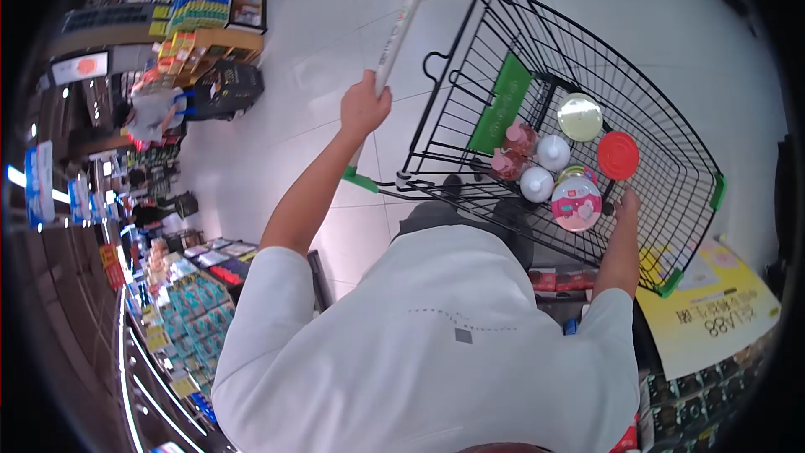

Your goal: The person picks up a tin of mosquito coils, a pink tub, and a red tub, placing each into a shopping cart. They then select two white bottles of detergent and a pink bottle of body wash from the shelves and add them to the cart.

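My left hand (366, 106) is wrapped round the pale handle bar (401, 29) of a black wire shopping cart (671, 109) with green corners. My right hand (625, 202) is at the cart's near side, beside a container with a pink label (577, 203); its fingers are partly hidden, and whether it holds anything is unclear. Inside the cart stand a red-lidded container (618, 155), a container with a pale yellow lid (579, 117), white-topped bottles (553, 153) and pink-capped bottles (520, 135). A green panel (503, 105) is fixed inside the cart's handle end.
Stocked shelves (197, 310) line the left side. A person in a grey top (156, 113) is near a dark bin-like object (228, 90). A yellow and white sign (713, 310) lies at the right, above packaged goods (704, 398). Pale floor tiles (314, 50) surround the cart.
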### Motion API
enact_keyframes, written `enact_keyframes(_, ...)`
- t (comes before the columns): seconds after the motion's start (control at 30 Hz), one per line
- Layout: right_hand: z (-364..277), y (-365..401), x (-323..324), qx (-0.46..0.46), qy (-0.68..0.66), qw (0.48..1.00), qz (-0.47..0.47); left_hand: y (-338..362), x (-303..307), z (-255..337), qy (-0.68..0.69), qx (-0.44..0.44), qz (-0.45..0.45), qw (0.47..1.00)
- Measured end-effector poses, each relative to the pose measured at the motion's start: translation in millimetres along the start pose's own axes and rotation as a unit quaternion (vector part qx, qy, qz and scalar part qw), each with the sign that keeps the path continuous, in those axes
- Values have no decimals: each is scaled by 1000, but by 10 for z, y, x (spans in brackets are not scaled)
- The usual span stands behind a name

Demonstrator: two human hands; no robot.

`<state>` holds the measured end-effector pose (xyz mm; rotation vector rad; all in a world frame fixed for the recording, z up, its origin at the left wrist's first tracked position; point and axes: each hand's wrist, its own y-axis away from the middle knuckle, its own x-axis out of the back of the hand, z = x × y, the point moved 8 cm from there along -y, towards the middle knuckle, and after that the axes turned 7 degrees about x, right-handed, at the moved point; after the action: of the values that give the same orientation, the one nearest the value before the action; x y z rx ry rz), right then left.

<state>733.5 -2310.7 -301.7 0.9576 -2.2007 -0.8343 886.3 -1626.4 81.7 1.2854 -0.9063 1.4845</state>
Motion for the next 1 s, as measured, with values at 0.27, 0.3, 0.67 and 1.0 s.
enact_keyframes(0.27,-621,218,-139,107,13,994,-25,-25,-7,-27,26,-2,-37,999)
enact_keyframes(0.3,-784,410,-193,118,-33,992,-23,-44,-14,-51,29,0,-32,999)
enact_keyframes(0.67,-1297,3941,-2123,439,-21,896,-62,148,184,231,174,-374,78,907)
enact_keyframes(1.0,-487,6386,-4034,517,185,821,-158,278,125,108,272,-440,-7,856)
